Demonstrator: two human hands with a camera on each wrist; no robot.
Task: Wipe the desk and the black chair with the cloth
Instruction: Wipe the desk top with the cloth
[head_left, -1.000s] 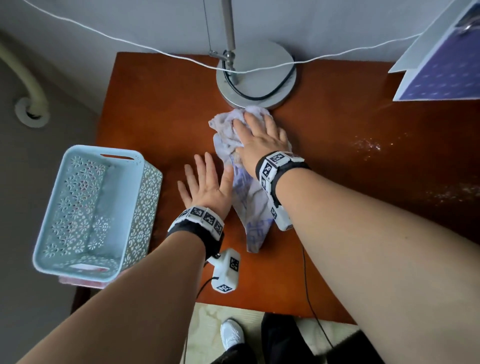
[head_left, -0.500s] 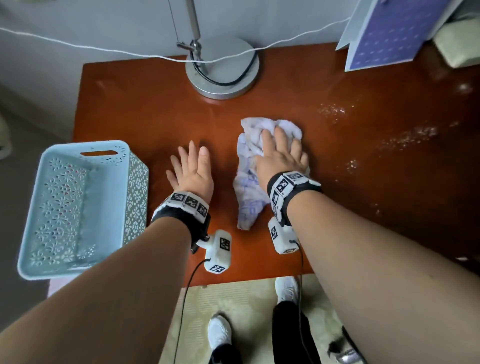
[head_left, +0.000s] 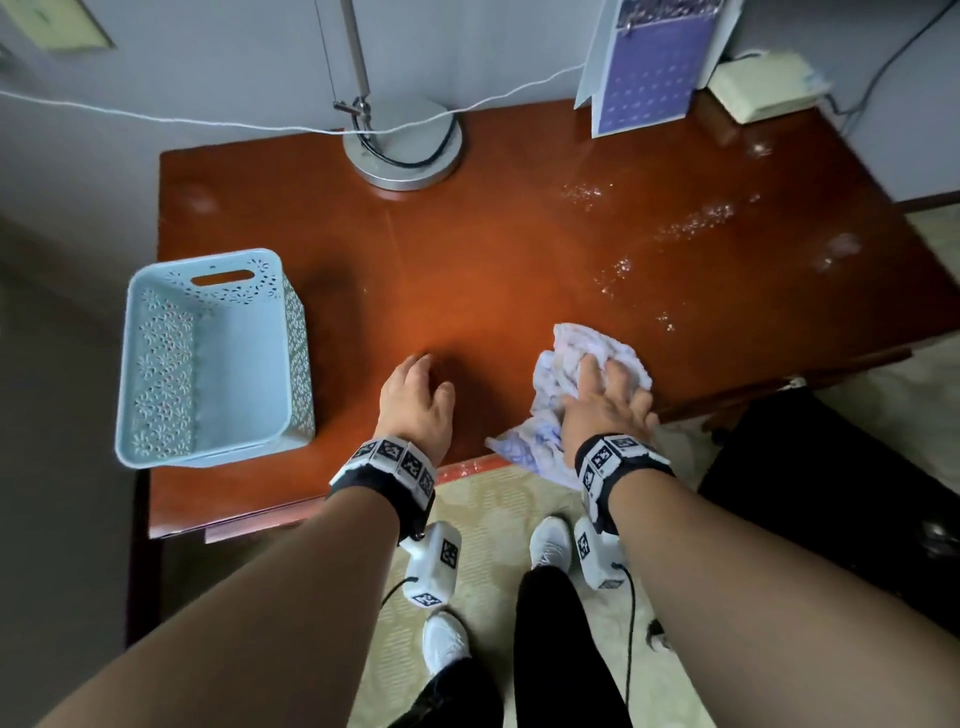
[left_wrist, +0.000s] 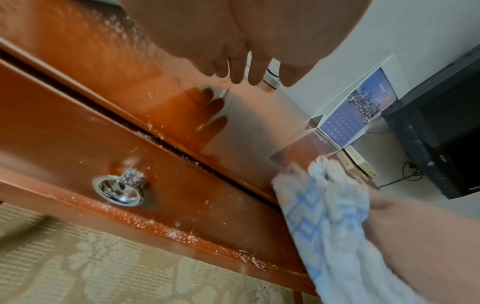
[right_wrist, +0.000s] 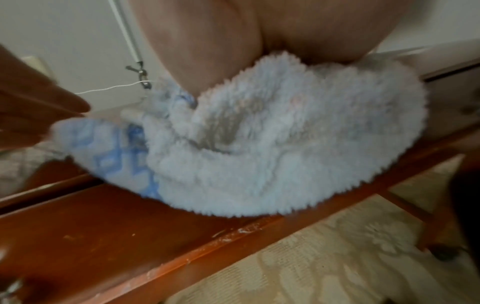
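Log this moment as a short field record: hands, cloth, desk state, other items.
right hand: presses the cloth, fingers curled into it
left hand: rests on the desk, holds nothing
cloth position: near front edge, one end hanging over it
desk state: white specks to the right of the cloth
other items: blue basket, lamp base, calendar

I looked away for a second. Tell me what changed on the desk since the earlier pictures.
The right hand dragged the cloth from beside the lamp base back to the desk's near edge, where a corner now hangs over. The left hand slid back too, its fingers now bent instead of flat. The basket and the lamp base stayed put; the right hand kept hold of the cloth.
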